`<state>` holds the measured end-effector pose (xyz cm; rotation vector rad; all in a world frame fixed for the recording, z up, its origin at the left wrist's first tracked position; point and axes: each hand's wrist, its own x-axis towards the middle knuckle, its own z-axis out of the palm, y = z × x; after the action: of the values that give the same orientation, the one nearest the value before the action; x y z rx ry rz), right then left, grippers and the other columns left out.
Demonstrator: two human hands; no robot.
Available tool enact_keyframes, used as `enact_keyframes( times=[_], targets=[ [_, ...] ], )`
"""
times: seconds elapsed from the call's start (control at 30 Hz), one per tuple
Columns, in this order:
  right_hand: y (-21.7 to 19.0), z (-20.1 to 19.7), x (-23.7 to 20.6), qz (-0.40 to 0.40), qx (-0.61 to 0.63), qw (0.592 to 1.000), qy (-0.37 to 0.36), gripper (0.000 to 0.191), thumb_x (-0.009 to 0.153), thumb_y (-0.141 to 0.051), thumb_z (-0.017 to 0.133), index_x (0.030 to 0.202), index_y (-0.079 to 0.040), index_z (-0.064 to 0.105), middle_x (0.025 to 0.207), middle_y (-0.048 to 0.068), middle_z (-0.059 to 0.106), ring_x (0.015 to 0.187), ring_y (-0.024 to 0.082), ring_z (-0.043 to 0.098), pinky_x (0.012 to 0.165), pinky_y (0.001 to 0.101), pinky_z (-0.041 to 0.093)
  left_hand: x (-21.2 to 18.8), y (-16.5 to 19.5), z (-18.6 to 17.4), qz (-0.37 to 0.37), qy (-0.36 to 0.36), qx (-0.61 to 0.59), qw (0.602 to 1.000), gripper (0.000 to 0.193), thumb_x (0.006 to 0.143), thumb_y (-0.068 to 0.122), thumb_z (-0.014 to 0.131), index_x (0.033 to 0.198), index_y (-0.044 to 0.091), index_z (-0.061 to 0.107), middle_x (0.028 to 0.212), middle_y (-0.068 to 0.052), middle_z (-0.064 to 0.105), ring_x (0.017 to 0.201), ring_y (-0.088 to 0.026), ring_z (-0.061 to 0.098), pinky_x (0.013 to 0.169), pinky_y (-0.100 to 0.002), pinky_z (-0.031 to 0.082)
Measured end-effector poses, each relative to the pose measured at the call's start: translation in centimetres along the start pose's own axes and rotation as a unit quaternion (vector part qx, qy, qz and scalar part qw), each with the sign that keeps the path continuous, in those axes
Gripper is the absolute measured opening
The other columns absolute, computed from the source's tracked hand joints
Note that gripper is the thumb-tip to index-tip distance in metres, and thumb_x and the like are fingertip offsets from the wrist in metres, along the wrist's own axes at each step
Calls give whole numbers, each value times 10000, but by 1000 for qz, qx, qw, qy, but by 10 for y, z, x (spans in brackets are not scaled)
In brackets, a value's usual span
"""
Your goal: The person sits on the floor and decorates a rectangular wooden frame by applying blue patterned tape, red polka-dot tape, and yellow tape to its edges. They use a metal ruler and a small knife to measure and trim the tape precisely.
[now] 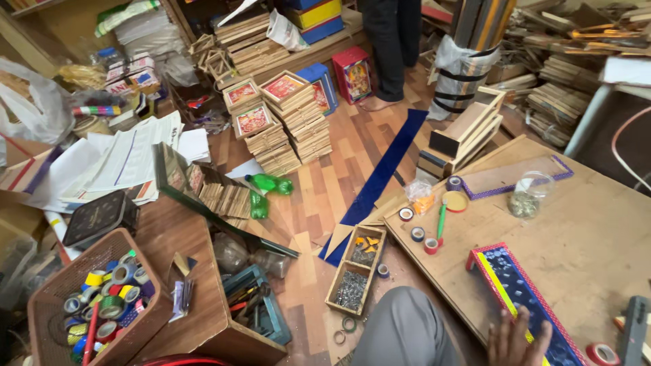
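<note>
Left hand [519,339] lay spread, fingers on near end of decorated blue strip [522,298], which sat diagonal on plywood desk [597,224]; right hand out of view. Advised flat, even pressure; tape rolls [424,238] near, well apart

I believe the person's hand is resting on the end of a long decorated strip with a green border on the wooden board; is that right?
Not quite: the head view shows the hand on the long decorated strip, lying on the wooden board, but its border is red, not green.
</note>
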<state>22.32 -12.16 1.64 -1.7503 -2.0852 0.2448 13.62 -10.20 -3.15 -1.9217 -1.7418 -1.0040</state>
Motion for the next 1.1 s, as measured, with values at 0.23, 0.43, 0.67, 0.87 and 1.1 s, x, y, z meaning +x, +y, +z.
enact_keyframes(
  times=[0.23, 0.43, 0.67, 0.87, 1.1],
  targets=[
    [61, -18, -84, 66, 116, 979, 155, 272, 997, -205, 709, 1185, -14, 669, 1003, 178, 721, 989, 328, 725, 884, 419, 561, -24, 0, -14, -303, -208, -595, 714, 1075, 760, 110, 732, 1659, 168, 148, 1665, -136, 350, 1436, -287, 464, 1119, -446, 462],
    [160, -68, -101, 227, 65, 956, 172, 238, 919, -76, 742, 1146, -8, 725, 908, 171, 714, 757, 277, 691, 687, 384, 540, -30, 2, 10, -304, -227, -755, 534, 1219, 815, 44, 845, 1686, 174, 3, 1542, -205, 436, 1218, -243, 621, 923, -380, 618],
    [194, -60, -61, 158, 52, 982, 85, 217, 878, -61, 717, 1094, -47, 736, 970, 122, 739, 807, 244, 734, 718, 373, 580, -35, -29, 36, -285, -250, -762, 525, 1161, 875, -32, 793, 1678, 163, -23, 1414, -267, 529, 1142, -238, 661, 966, -356, 600],
    [200, -28, -5, 80, -27, 991, 102, 229, 829, -62, 698, 1046, -85, 766, 974, 130, 734, 857, 344, 706, 743, 439, 561, -36, -38, 30, -331, -265, -749, 508, 1160, 859, -22, 789, 1683, 166, -5, 1388, -256, 545, 1086, -236, 661, 915, -372, 605],
    [209, -34, 15, 162, -20, 973, 162, 149, 913, -104, 709, 1045, -68, 768, 931, 148, 713, 805, 353, 693, 726, 435, 551, -35, -31, 40, -358, -248, -778, 453, 1177, 844, 11, 795, 1674, 187, -21, 1451, -244, 501, 1161, -236, 652, 956, -382, 592]
  ],
)
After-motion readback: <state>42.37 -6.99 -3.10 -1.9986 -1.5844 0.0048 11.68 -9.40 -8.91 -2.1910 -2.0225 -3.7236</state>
